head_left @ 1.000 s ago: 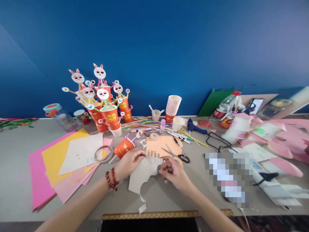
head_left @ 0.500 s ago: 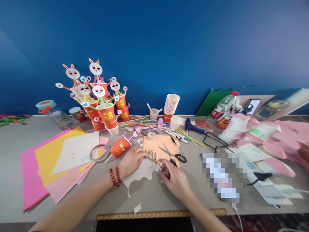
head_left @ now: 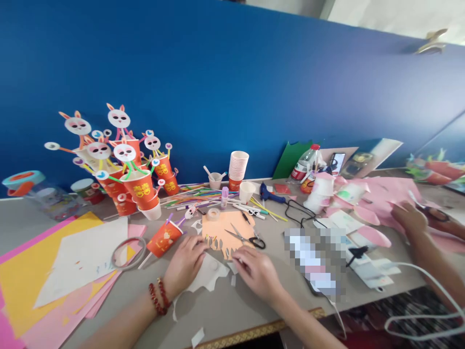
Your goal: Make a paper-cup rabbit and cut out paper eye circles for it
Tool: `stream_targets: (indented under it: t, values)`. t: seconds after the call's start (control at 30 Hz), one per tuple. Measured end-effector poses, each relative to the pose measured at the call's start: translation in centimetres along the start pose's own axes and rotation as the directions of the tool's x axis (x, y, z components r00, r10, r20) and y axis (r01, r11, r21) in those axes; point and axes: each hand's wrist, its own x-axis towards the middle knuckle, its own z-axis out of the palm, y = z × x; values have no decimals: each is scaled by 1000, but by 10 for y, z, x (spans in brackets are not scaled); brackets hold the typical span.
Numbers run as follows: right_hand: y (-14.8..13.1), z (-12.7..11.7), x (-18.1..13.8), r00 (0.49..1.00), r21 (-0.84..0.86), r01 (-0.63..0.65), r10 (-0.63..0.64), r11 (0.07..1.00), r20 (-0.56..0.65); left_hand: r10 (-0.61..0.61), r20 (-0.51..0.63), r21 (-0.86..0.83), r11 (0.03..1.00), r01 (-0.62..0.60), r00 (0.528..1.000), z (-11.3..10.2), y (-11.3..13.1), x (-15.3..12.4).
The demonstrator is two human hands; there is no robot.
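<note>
A white sheet of paper (head_left: 209, 274) with scalloped cut edges lies on the table between my hands. My left hand (head_left: 184, 264), with a red bead bracelet at the wrist, has its fingers closed on the sheet's upper left edge. My right hand (head_left: 256, 270) is bent into a pinch at the sheet's right side; whatever lies between its fingertips is hidden. A small white paper scrap (head_left: 233, 280) is just left of it. Beyond both hands lie an orange paper (head_left: 221, 223) with small dark leaf-shaped pieces, and black-handled scissors (head_left: 254, 241) spread open on it.
A fallen red paper cup (head_left: 164, 238) and a tape ring (head_left: 128, 253) are at left, near coloured sheets (head_left: 87, 261). Rabbit-faced cups (head_left: 140, 186) stand behind. A blue glue gun (head_left: 271, 194) is at back. On the right, another person's hand (head_left: 409, 218) touches pink paper (head_left: 385, 194).
The view has swung right, bringing the other person's arms and scissors into sight. My hands stay around the white paper, the right one still pinched at its right side.
</note>
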Motion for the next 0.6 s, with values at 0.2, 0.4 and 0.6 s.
stream_targets:
  t: [0.2,0.4,0.6]
  values:
    - [27,-39,46,952,-35,-230,217,973,-217,12,-43,11,1000,-12,999,4,-4,-1]
    - [17,-18,89,977,27,-112,115,993,-181,19,-24,17,1000,-19,1000,4,-3,-1]
    - [9,25,91,999,-49,43,-44,998,-11,-12,15,20,1000,11,1000,0,-1,2]
